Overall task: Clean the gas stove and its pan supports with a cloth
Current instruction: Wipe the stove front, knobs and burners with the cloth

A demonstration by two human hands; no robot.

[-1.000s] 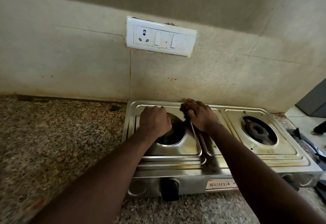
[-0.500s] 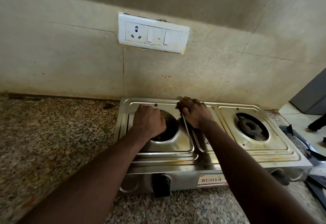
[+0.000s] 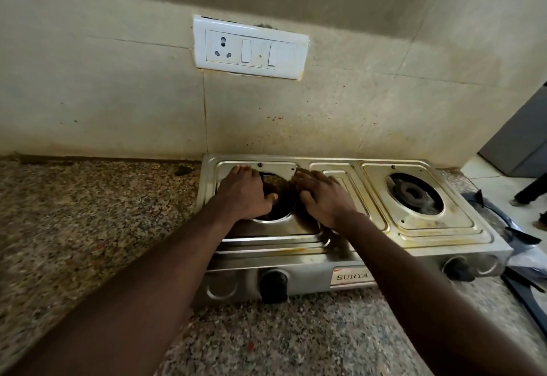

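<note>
A white switch plate (image 3: 250,47) with one socket and two rockers sat on the stained beige tiled wall (image 3: 355,115) ahead of me. Speckled granite countertop (image 3: 74,213) ran below it. At my far right a grey cabinet (image 3: 521,139) stood on pale floor (image 3: 485,171), near someone's dark-clad leg (image 3: 529,189).

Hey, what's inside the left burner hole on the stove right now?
Mostly a dark hollow in the left burner hole, with a speckled patch at its back edge. No burner head shows, unlike the right burner. The left hand covers its left side.

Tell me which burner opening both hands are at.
The left opening, between the left hand and right hand. The right opening, its dark burner showing, is untouched.
</note>
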